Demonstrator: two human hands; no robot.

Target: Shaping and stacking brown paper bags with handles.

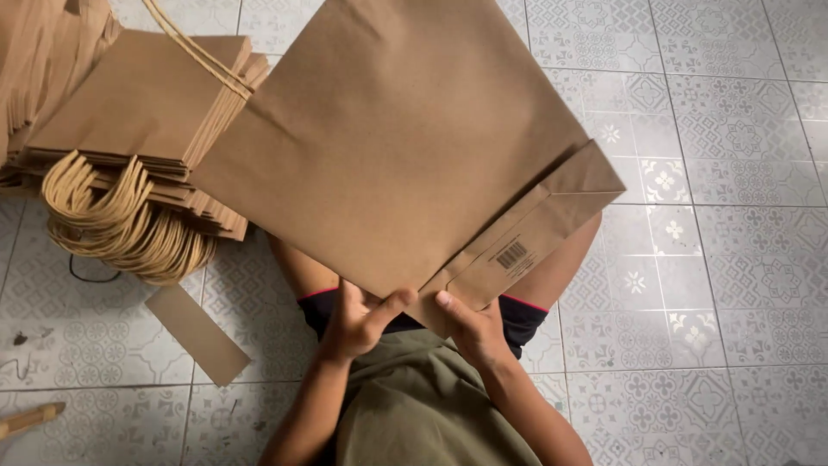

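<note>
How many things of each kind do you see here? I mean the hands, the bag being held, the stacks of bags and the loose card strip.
Hands: 2 (left, right)
Held bag: 1
Stacks of bags: 1 clear stack; another at the left edge is cut off
Card strip: 1
Total: 5

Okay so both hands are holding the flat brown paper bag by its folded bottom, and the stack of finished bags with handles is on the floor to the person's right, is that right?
Not quite. The head view shows the stack of bags on the person's left, not the right. The rest holds: the left hand and right hand grip the flat brown paper bag at its folded bottom.
</note>
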